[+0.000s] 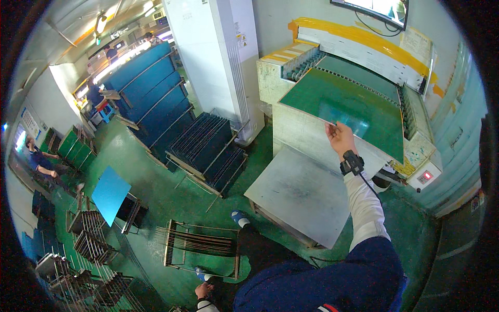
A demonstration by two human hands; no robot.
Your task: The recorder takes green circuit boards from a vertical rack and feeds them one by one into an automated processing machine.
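Note:
My right hand (341, 140) pinches the near edge of a large thin green panel (338, 99) between thumb and fingers. The panel slopes up onto the rollers of a white conveyor machine (317, 135), its far part lying over the machine's opening. A dark strap device with a cable sits on my right wrist. My left hand (204, 290) hangs low beside my leg, fingers curled in, and no object shows in it. Just below the panel stands a low table with a bare grey metal top (301, 192).
A slotted rack (202, 247) stands on the floor near my feet. Farther off are a rack of dark panels (202, 145), tall stacked blue panels (150, 93) and a tilted blue sheet (110, 195). More metal racks (96, 244) line the left. A person (44, 161) walks at far left.

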